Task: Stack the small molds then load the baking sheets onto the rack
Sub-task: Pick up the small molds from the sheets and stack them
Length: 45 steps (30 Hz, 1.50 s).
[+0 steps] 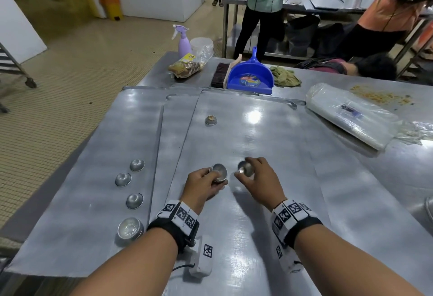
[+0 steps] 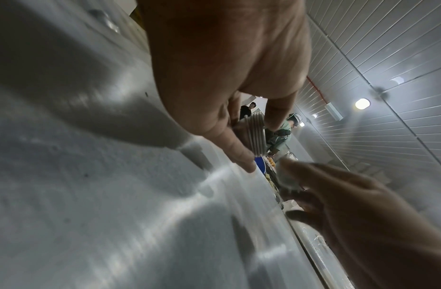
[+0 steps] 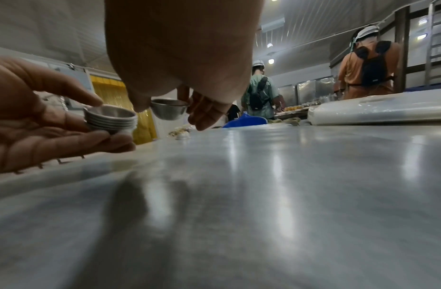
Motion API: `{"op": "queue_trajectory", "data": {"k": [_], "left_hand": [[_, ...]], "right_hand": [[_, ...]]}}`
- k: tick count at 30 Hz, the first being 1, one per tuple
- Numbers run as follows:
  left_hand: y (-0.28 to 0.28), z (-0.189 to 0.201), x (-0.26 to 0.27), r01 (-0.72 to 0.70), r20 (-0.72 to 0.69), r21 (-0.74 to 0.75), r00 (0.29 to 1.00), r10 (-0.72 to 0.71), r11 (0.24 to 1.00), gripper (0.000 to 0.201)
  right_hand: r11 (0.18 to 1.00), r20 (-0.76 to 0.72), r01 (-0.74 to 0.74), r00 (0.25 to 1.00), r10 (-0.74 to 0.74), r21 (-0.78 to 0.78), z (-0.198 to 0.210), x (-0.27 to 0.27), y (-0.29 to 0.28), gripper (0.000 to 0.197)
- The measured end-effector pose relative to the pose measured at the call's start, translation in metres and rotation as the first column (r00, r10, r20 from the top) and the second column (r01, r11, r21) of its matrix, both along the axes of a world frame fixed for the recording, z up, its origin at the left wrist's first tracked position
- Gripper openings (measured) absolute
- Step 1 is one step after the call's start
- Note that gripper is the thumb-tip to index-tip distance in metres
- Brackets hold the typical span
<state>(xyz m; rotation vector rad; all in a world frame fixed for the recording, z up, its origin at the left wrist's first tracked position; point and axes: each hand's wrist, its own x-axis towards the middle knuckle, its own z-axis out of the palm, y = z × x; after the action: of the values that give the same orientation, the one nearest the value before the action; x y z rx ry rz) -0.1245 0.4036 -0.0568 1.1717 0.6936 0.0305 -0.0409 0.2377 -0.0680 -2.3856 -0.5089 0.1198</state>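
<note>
Four loose molds [image 1: 131,197] sit in a column at lower left on the leftmost of three overlapping baking sheets [image 1: 70,213]; a fifth [image 1: 210,120] lies upper centre. Left hand [image 1: 202,184] pinches a nested stack [image 3: 110,119], some five rims. Right hand [image 1: 255,178] grips one mold [image 3: 168,110] by its rim. Judged thin, stiff, light and slick; best taken at the rim.
</note>
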Motion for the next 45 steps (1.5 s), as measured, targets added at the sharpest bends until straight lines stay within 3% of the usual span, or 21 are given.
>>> {"op": "queue_trajectory", "data": {"k": [4, 9, 15, 19, 23, 26, 31, 45], "left_hand": [[0.002, 0.005, -0.004, -0.059, 0.034, -0.083, 0.998, 0.062, 0.995, 0.017], [-0.003, 0.019, -0.012, -0.112, 0.097, -0.2, 0.986, 0.133, 0.973, 0.03], [0.002, 0.032, -0.04, -0.166, 0.15, -0.133, 0.971, 0.185, 0.977, 0.024], [0.011, 0.04, -0.07, -0.268, 0.171, -0.085, 0.945, 0.279, 0.96, 0.018], [0.033, 0.056, -0.104, -0.449, 0.165, -0.15, 0.867, 0.47, 0.881, 0.014], [0.059, 0.062, -0.131, -0.559, 0.151, -0.14, 0.804, 0.575, 0.817, 0.015], [0.113, 0.053, -0.166, -0.623, 0.114, -0.117, 0.766, 0.633, 0.774, 0.014], [0.238, -0.001, -0.171, -0.447, -0.028, -0.107, 0.894, 0.447, 0.888, 0.011]], "right_hand": [[0.979, 0.028, -0.117, 0.993, 0.113, 0.166, 0.012, -0.019, 0.018, 0.06], [0.975, 0.033, -0.186, 0.983, 0.183, 0.122, 0.022, -0.035, 0.036, 0.059], [0.953, 0.038, -0.271, 0.963, 0.269, 0.138, 0.037, -0.048, 0.048, 0.059], [0.902, 0.003, -0.382, 0.921, 0.39, 0.201, 0.042, -0.064, 0.063, 0.075], [0.871, -0.004, -0.404, 0.907, 0.422, 0.279, 0.045, -0.075, 0.079, 0.053], [0.884, 0.014, -0.422, 0.904, 0.428, 0.203, 0.047, -0.075, 0.097, 0.037], [0.889, -0.038, -0.458, 0.888, 0.458, 0.016, 0.046, -0.075, 0.143, 0.034], [0.78, -0.114, -0.524, 0.847, 0.519, -0.341, 0.028, -0.068, 0.279, 0.036]]}}
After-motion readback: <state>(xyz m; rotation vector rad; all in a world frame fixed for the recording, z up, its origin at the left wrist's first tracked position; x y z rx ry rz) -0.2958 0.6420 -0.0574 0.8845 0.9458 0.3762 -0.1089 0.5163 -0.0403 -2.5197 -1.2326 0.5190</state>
